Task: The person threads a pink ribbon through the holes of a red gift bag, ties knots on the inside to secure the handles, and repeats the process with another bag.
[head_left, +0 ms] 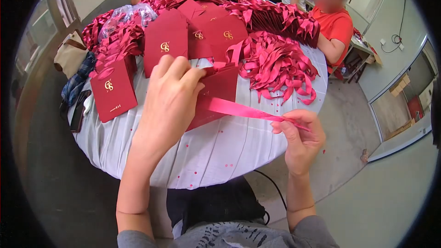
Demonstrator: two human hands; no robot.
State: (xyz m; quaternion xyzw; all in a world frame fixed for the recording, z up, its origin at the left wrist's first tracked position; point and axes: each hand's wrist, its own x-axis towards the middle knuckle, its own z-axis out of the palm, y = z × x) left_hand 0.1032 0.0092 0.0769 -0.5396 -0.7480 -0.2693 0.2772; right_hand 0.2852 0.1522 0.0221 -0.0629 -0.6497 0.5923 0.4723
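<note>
My left hand is over the left part of a dark red paper bag, its fingers bent at the bag's upper edge; what its fingertips hold is hidden. A pink ribbon stretches from beside that hand to the right. Its far end is pinched between the thumb and fingers of my right hand, held over the table's right edge. Behind the bag stand more red bags with gold letters. To the right of them lies a heap of loose pink ribbons.
The round table has a white cloth with small red dots on it. At the left stand another red bag and a cream cloth bag. Stacked bags with ribbons line the back. Several people are around the room.
</note>
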